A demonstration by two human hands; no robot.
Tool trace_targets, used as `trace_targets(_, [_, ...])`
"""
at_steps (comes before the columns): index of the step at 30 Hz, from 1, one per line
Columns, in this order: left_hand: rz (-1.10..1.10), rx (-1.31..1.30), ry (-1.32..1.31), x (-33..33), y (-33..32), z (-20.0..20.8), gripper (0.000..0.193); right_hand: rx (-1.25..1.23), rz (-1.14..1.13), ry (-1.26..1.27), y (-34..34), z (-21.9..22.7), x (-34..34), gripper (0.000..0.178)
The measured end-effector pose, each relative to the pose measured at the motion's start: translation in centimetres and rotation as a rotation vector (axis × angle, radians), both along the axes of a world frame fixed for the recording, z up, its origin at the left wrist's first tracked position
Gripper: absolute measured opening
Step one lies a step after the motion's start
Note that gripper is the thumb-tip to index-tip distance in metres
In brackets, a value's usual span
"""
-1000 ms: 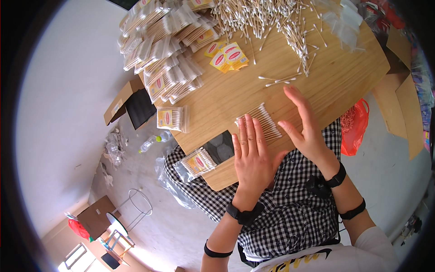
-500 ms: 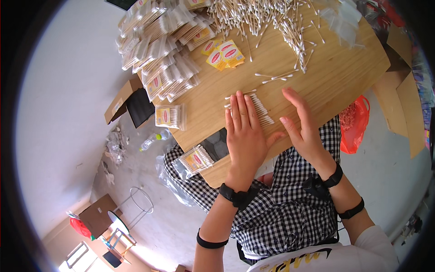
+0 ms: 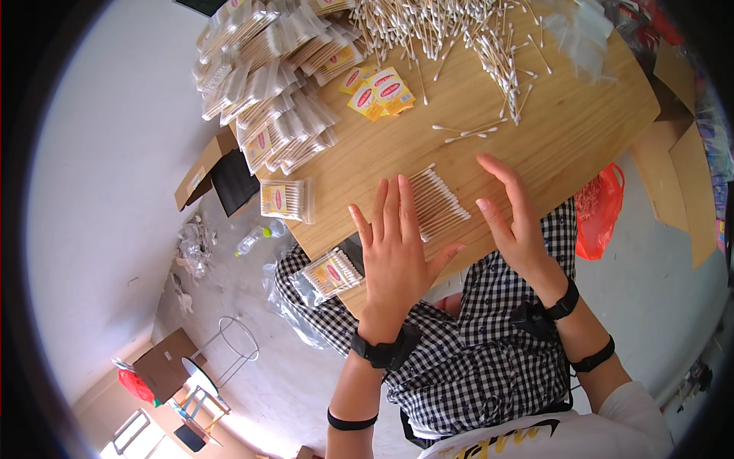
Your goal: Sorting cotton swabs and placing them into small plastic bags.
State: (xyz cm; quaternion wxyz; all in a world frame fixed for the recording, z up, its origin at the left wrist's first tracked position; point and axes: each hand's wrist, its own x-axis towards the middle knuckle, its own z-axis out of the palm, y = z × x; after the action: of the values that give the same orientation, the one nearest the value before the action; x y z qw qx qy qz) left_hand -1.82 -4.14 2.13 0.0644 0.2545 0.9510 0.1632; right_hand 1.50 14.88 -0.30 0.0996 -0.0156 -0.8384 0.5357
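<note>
A row of cotton swabs (image 3: 437,205) lies side by side on the wooden table (image 3: 535,153), near its front edge. My left hand (image 3: 397,245) is flat with fingers spread, at the left end of the row; its fingers cover part of that side. To the right of the row my right hand (image 3: 516,222) is held with thumb and fingers apart and nothing in it. Beyond the row lie a few loose swabs (image 3: 470,133). A filled bag of swabs with a yellow card (image 3: 330,274) sits at the table's edge, left of my left hand.
A heap of loose swabs (image 3: 443,23) spreads over the far side. Stacked filled bags (image 3: 267,92) stand at the far left, with yellow cards (image 3: 382,93) beside them. Another filled bag (image 3: 287,199) lies at the left edge. Clear empty bags (image 3: 581,38) are at the far right.
My left hand has slid left and toward me, its fingers spreading, so more of the swab row shows. My right hand has hardly moved.
</note>
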Motion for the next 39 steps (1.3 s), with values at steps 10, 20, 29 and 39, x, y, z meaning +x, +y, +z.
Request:
trace_targets(10, [0.087,-0.049,0.052,3.5,1.2,-1.3,0.105,0.147,0.090,0.100,-0.9,0.9,-0.6,0.019])
trace_targets(20, [0.045,-0.070,0.034,3.2,1.3,-2.3,0.107,0.403,0.188,0.160,-1.7,1.0,-1.4,0.009])
trace_targets(29, [0.060,-0.025,0.045,3.3,1.2,-2.7,0.108,0.494,0.295,0.150,-0.7,0.9,-1.1,0.011])
trace_targets(39, [0.101,0.059,0.029,3.4,1.1,-2.8,0.110,0.502,0.324,0.210,-0.2,0.7,-1.8,0.015])
